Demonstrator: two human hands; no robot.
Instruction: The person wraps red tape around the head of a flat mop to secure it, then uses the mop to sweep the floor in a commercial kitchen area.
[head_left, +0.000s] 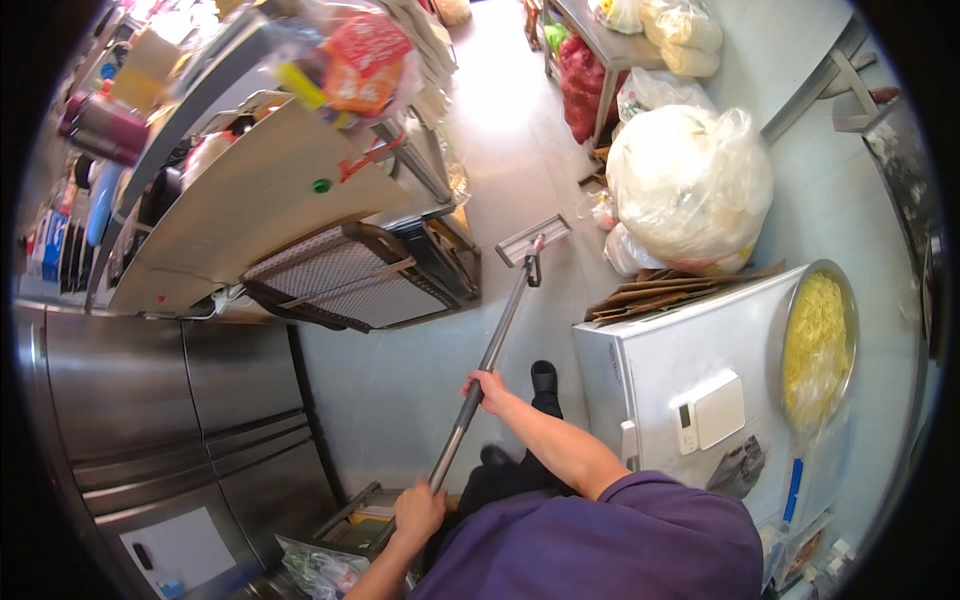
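A flat mop (514, 300) with a long metal handle reaches away from me over the pale floor. Its rectangular mop head (534, 240) rests on the floor between a folded chair and the bagged goods. My right hand (487, 388) is closed around the dark grip section midway along the handle. Nearer my body, my left hand (420, 510) holds the handle's lower end and is slightly blurred.
On the left are steel refrigerator doors (120, 382), a folded mesh chair (352, 277) and crowded shelving. At right, a white chest freezer (645, 367) bears a kitchen scale (712, 412) and a bowl of yellow noodles (817, 345). Large plastic bags (690, 187) stand beyond it.
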